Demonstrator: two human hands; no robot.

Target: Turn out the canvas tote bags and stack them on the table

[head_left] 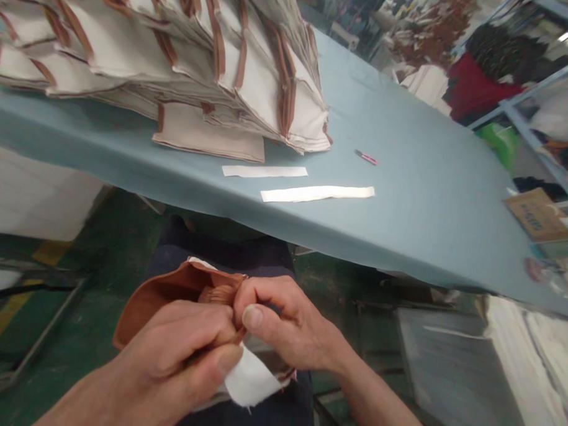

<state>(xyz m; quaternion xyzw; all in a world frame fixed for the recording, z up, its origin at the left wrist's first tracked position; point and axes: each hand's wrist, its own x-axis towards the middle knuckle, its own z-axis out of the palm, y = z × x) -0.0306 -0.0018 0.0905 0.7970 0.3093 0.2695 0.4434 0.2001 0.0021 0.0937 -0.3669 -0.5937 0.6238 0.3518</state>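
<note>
At lower centre, the left hand (186, 352) and right hand (282, 322) pinch a rust-brown cloth article (148, 301) in narrowed fingers, seemingly to steady its edge beside a protruding white fabric tab (250, 383), the exact grip partly hidden, with two flat white fabric strips (317, 193) mid-frame, presumably for easy reach.

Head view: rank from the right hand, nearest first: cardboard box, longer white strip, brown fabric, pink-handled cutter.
From the right hand:
1. Brown fabric: at the hands, above the lap.
2. Longer white strip: ahead, on the table.
3. Pink-handled cutter: beyond the strip.
4. Cardboard box: far right.
</note>
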